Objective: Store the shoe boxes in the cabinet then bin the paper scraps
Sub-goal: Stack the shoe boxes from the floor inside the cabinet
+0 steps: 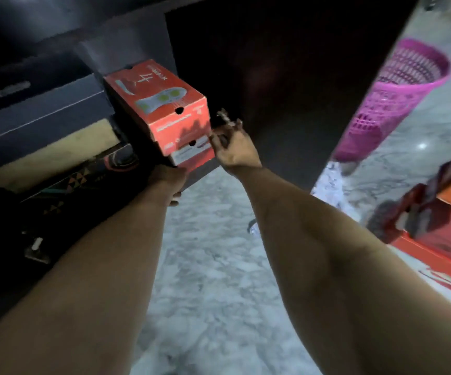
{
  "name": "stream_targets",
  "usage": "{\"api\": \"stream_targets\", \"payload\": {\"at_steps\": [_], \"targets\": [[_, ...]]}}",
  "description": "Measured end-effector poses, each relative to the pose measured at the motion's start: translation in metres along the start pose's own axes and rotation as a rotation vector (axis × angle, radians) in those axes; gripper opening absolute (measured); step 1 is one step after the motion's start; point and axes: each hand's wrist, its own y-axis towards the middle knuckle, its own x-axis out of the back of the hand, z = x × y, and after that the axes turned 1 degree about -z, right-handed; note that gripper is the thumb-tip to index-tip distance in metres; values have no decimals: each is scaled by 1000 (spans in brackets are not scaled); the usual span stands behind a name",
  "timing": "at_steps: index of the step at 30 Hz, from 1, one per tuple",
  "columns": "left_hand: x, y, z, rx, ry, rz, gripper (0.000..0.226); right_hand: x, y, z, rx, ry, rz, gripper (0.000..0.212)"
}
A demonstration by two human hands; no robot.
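Observation:
A red shoe box with a sole picture on its lid sits at the edge of the dark cabinet, on top of a second red and white box. My left hand reaches under the lower box and is mostly hidden by it. Just right of the boxes' front end is my right hand, its fingers spread and touching the front face. White paper scraps lie on the marble floor below a pink mesh bin. More orange shoe boxes are stacked at the right.
Dark and beige shoe boxes fill the cabinet's left side. The cabinet door stands open between the cabinet and the pink bin. Grey marble floor spreads below my arms. A dark shoe lies on the orange boxes.

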Motion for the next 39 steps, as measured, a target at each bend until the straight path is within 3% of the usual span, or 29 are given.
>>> {"api": "stream_targets", "payload": {"at_steps": [5,11,18,20,24,31,33,36,39], "targets": [[-89,-83,-7,-235,304,264,27,84,-88,-36,-165,-193,4,32],[-181,-208,-65,-561,346,467,28,216,-179,-79,-370,-325,-175,25],[-263,-308,-122,-807,378,481,43,373,-268,-126,-664,-341,-607,31],[-283,-323,-132,-822,377,486,46,406,-289,-141,-744,-286,-708,34],[-328,-332,-143,-799,391,416,72,455,-325,-185,-843,-218,-883,44],[-399,-317,-163,-727,92,324,65,478,-322,-276,-1110,96,-981,79],[-417,-299,-171,-682,104,375,61,474,-313,-301,-1078,205,-945,76],[-440,-272,-173,-646,140,394,73,473,-303,-323,-996,398,-981,59],[-430,-291,-180,-614,153,377,58,474,-301,-321,-1010,443,-1003,60]]}}
